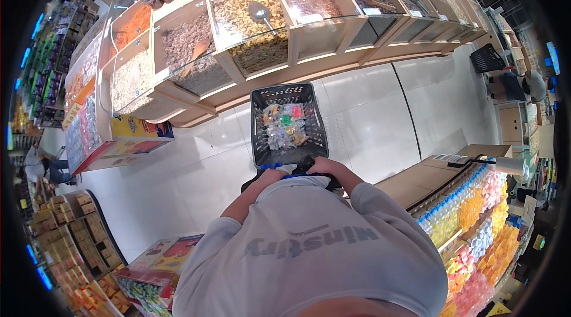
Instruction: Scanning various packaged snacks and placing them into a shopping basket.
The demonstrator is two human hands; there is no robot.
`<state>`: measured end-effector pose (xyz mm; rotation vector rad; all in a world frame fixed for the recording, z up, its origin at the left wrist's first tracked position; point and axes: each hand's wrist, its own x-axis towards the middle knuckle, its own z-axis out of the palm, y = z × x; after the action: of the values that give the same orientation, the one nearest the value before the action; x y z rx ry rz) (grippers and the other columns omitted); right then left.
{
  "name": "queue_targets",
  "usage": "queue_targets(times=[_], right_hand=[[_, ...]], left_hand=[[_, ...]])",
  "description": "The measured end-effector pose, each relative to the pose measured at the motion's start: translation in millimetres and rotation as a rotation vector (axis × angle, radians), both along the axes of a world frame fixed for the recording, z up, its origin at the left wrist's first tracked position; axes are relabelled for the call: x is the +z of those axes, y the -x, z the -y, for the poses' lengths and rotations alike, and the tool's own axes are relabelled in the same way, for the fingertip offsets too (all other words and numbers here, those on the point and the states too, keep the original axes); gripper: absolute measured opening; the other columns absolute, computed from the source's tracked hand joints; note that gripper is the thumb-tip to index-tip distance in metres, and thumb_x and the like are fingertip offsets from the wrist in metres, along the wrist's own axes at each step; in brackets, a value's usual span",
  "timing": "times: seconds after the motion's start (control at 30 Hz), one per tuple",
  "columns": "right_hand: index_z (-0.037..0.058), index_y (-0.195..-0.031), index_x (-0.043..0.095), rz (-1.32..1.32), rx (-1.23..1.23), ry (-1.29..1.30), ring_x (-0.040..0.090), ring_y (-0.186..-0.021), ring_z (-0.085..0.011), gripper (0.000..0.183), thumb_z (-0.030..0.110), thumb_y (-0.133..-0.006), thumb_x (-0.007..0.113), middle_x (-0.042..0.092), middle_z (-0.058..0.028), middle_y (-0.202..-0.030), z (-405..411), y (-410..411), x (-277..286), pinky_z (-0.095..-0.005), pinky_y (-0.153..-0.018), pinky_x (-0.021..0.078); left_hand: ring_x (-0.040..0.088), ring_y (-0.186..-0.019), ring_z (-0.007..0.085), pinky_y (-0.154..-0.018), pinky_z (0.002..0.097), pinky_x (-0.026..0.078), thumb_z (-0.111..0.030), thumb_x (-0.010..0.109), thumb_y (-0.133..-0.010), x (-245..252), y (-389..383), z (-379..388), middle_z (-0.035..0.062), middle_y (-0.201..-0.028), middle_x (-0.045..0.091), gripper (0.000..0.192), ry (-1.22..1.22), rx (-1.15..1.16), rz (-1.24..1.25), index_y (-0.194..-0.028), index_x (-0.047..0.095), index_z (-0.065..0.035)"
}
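A dark perforated plastic shopping basket [320, 138] stands before me at the cart's front, over the tiled floor. Several small clear packets [285, 123] of mixed goods lie in it. My left hand [271, 177] is closed on the cart handle beside a blue part [271, 166] at the basket's near edge. On the other side, my right hand [329, 166] grips the same handle, next to a black knob-like part [306, 163]. My shirt hides much of the handle and the lower part of both hands.
Ahead runs a row of clear-fronted bulk food bins [250, 13], with a metal scoop [258, 11] and a wooden spoon [196, 54]. A candy display [473, 219] stands close on my right. Boxed goods [73, 245] fill shelves at left. People [513, 85] stand at the far right.
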<state>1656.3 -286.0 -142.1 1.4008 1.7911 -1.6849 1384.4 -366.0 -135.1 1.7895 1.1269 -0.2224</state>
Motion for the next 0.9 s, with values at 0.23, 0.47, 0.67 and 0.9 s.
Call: queue_targets(times=[0.23, 0.47, 0.67, 0.9], right_hand=[[0.0067, -0.130, 0.062, 0.114, -0.135, 0.093, 0.063, -0.115, -0.0300, 0.067, 0.038, -0.074, 0.081, 0.066, -0.0170, -0.125, 29.0, 37.8, 64.5, -0.0387, -0.100, 0.0474], [0.0074, -0.129, 0.063, 0.040, -0.404, 0.061, 0.063, -0.113, -0.0257, 0.057, 0.030, -0.079, 0.078, 0.067, -0.0152, -0.123, 95.8, 56.8, 44.7, -0.0371, -0.100, 0.0468], [0.0068, -0.127, 0.064, 0.119, -0.354, 0.049, 0.063, -0.112, -0.0259, 0.057, 0.035, -0.079, 0.077, 0.068, -0.0154, -0.122, 108.7, 79.3, 46.7, -0.0370, -0.099, 0.0472], [0.0066, -0.123, 0.067, 0.018, -0.393, 0.103, 0.065, -0.109, -0.0281, 0.056, 0.037, -0.077, 0.078, 0.068, -0.0160, -0.120, 95.4, 82.2, 55.8, -0.0380, -0.098, 0.0481]], left_hand=[[0.064, -0.113, 0.0308, -0.093, 0.0496, 0.046, -0.031, 0.051, -0.093, -4.3, 28.3, -5.2, 0.0114, -0.119, 0.069, 0.038, 0.023, -0.206, 0.066, -0.129, 0.062, -0.0220], [0.067, -0.106, 0.0294, -0.088, 0.0439, 0.049, -0.036, 0.059, -0.088, -10.2, 48.7, -0.4, 0.0105, -0.115, 0.071, 0.038, -0.064, -0.359, 0.096, -0.122, 0.066, -0.0214], [0.069, -0.100, 0.0269, -0.083, 0.0455, 0.051, -0.034, 0.064, -0.082, 5.3, 64.3, -2.0, 0.0079, -0.101, 0.073, 0.034, -0.164, -0.448, 0.008, -0.112, 0.072, -0.0204], [0.064, -0.100, 0.0265, -0.083, 0.0418, 0.047, -0.023, 0.064, -0.079, 32.1, 69.2, -11.2, 0.0069, -0.094, 0.070, 0.022, -0.547, -0.440, -0.027, -0.099, 0.073, -0.0181]])
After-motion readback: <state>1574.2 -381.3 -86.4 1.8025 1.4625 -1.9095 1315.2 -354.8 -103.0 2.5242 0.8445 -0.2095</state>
